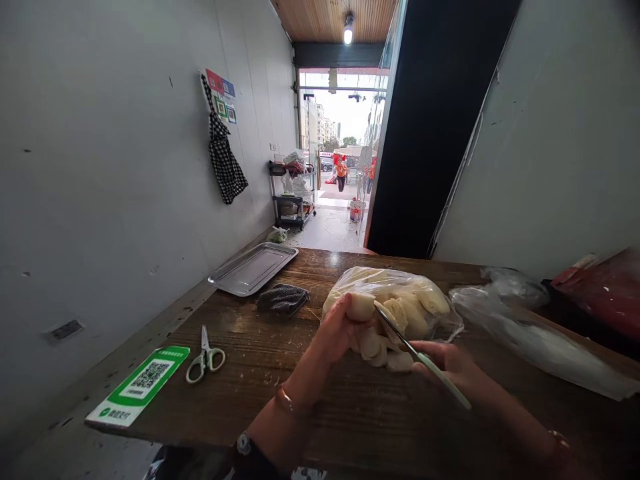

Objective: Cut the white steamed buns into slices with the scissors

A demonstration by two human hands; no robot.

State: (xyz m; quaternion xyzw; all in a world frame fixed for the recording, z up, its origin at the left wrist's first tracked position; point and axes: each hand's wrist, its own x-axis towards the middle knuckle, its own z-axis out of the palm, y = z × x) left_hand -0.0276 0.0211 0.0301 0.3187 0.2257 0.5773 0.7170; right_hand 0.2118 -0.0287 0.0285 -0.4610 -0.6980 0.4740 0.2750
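My left hand (336,330) is closed around a pale off-white block of food (361,307), whose exact kind I cannot make out. My right hand (450,367) grips a knife (434,370) with a pale green handle, its narrow dark blade angled up to the left. The blade meets the right end of the block, where a thin slice (384,316) stands beside it. Under my hands, several round pale slices (380,351) lie heaped on the wooden table (240,413). Just behind them is a clear plastic bag (360,277) with more pale pieces showing.
Scissors (204,360) and a green QR-code card (143,385) lie at the left. Farther back are a dark cloth (283,299) and a metal tray (255,267). Crumpled plastic (540,347) covers the right side. A cart (293,193) stands near the doorway; a person (341,173) is outside.
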